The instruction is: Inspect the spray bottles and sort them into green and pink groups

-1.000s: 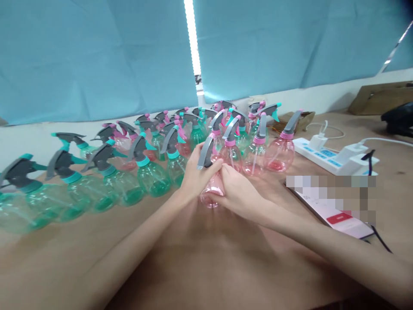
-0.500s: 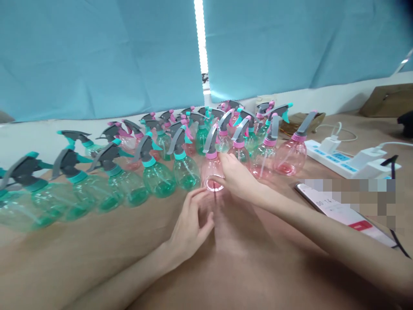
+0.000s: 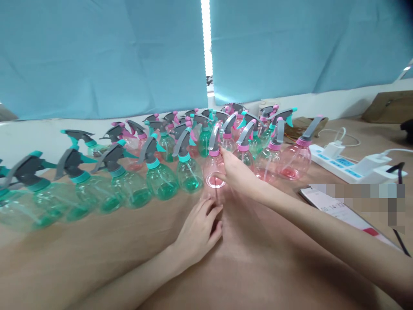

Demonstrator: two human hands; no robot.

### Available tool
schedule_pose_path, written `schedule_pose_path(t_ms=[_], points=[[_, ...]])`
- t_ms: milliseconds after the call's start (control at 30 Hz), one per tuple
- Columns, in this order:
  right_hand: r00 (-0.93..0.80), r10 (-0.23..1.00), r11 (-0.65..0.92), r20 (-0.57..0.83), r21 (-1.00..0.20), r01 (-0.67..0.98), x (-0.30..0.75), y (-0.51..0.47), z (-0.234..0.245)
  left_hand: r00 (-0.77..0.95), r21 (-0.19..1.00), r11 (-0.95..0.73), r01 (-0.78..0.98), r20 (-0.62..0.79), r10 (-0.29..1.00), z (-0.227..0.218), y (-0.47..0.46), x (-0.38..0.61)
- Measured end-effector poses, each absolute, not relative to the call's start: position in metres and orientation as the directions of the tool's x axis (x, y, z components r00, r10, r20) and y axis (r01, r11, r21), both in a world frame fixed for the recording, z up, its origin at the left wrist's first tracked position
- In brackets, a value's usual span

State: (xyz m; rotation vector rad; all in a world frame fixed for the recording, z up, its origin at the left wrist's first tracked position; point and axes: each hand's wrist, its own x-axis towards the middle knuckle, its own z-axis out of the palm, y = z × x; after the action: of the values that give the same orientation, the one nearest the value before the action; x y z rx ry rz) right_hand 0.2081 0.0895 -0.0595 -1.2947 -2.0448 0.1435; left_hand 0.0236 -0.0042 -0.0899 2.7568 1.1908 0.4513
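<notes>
Right hand (image 3: 238, 173) clasps pink bottle (image 3: 213, 165) (left hand (image 3: 199, 227) half-curled).

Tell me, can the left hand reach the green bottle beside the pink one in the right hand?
Probably yes: the left hand looks empty and is near the green bottle, with nothing visible between them. The right hand , on the pink bottle, seems out of the way.

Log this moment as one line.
right hand: touching pink bottle | left hand: empty, in front of it | pink bottle: upright, beside green bottle
</notes>
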Motion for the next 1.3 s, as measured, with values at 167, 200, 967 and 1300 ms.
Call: schedule_pose_path(t_ms=[167, 200, 967, 1300], points=[[-0.226, 0.814, 0.506, 0.534, -0.462, 0.728, 0.207, 0.077, -0.058, 0.669, 0.184, -0.691, 0.699, 0.17, 0.723, -0.091, -0.003, 0.024], [-0.218, 0.806, 0.51, 0.55, -0.459, 0.727, 0.208, 0.072, -0.056, 0.671, 0.179, -0.691, 0.7, 0.166, 0.723, -0.091, -0.003, 0.024], [0.114, 0.879, 0.161, 0.463, -0.512, 0.844, 0.269, 0.07, -0.041, 0.681, 0.081, -0.702, 0.707, 0.188, 0.708, -0.09, -0.001, 0.027], [0.029, 0.916, 0.138, 0.399, -0.384, 0.913, 0.27, 0.082, -0.036, 0.683, 0.108, -0.701, 0.705, 0.162, 0.712, -0.088, -0.002, 0.025]])
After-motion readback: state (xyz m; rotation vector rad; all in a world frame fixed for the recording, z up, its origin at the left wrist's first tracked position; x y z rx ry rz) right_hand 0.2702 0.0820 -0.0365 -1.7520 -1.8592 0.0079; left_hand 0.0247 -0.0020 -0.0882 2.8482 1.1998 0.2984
